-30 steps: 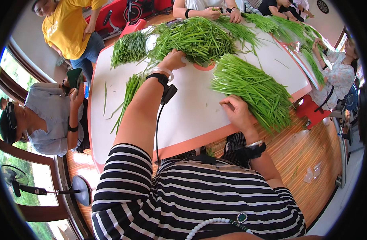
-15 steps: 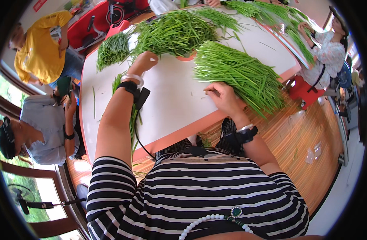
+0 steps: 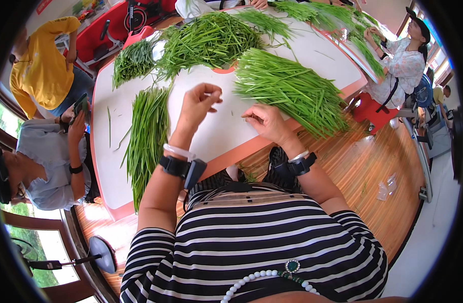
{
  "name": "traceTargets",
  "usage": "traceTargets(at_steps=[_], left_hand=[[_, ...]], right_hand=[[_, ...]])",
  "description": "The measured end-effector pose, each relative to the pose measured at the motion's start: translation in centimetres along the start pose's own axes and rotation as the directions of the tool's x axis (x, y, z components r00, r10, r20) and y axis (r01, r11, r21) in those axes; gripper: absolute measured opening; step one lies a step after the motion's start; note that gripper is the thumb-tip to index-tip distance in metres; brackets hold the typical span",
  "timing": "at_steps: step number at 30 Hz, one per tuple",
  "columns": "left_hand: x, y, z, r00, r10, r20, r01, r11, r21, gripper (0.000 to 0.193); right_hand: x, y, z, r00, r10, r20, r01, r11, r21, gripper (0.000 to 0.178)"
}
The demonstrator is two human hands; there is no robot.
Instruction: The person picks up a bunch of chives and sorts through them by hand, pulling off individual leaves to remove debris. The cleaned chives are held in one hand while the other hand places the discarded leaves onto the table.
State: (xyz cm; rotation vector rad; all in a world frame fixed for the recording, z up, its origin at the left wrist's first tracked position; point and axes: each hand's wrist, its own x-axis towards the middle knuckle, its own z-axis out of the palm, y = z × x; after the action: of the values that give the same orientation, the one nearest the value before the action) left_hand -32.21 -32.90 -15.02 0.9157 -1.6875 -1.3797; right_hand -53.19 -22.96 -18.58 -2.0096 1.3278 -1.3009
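Observation:
My left hand [image 3: 200,105] is over the white tabletop with its fingers curled in toward the thumb. Whatever it may hold is too small to make out. Just right of it, my right hand [image 3: 268,123] has thumb and fingers pinched together close above the table, and I cannot tell what is between them. Beyond the right hand lies a thick heap of green chives [image 3: 292,88], overhanging the table's near edge. A narrower bundle of chives [image 3: 146,136] stretches lengthwise to the left of my left forearm. A big tangled chive pile [image 3: 211,43] sits farther back.
The white table [image 3: 211,144] has an orange rim. A darker green bunch [image 3: 134,63] lies at the far left, with more greens [image 3: 325,17] at the back right. On the left, one person [image 3: 49,161] holds a phone; another wears yellow [image 3: 42,65]. A person [image 3: 400,65] handles greens on the right.
My left hand has come back from the far pile, nearer to my right hand. That uncovers the left bundle. My right hand stays pinched in nearly the same place.

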Motion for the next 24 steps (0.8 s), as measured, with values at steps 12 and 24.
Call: traceTargets(at_steps=[12,24], left_hand=[[-2.3,-2.0,1.1,0.989,-0.086,0.121,0.085,0.996,0.009,0.007],[-2.2,-3.0,0.7,0.990,-0.015,0.139,-0.005,0.990,0.143,0.008]], right_hand=[[-0.8,-2.7,-5.2,0.986,-0.141,-0.094,0.012,0.613,-0.790,0.077],[3.6,2.8,-7.5,0.999,-0.034,-0.030,-0.012,0.442,-0.897,0.098]])
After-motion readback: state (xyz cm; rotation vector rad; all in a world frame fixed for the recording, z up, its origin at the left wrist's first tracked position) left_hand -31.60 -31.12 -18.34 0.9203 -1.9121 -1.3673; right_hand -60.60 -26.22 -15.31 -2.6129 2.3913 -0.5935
